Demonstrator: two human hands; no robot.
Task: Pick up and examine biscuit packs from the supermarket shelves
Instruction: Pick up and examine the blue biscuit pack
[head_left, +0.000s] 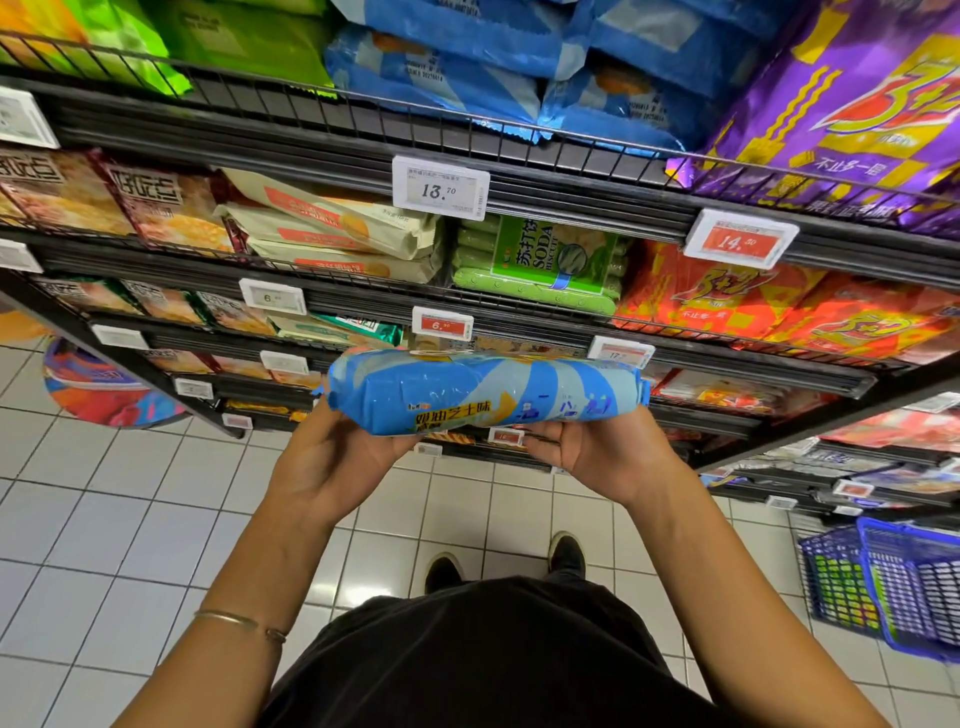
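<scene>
A long blue biscuit pack (483, 389) with yellow print lies level in front of the shelves, held from below at both ends. My left hand (332, 457) grips its left end, fingers curled under the wrapper. My right hand (597, 447) grips the right end the same way. More blue packs (467, 67) of the same kind are stacked on the top shelf. The fingertips of both hands are hidden behind the pack.
Black wire shelves (571, 197) hold green soda biscuit packs (540, 265), cream packs (337, 228), orange packs (753, 306) and purple packs (857, 114). Price tags (440, 188) hang on the shelf edges. Blue shopping baskets (883, 587) stand on the tiled floor at the right.
</scene>
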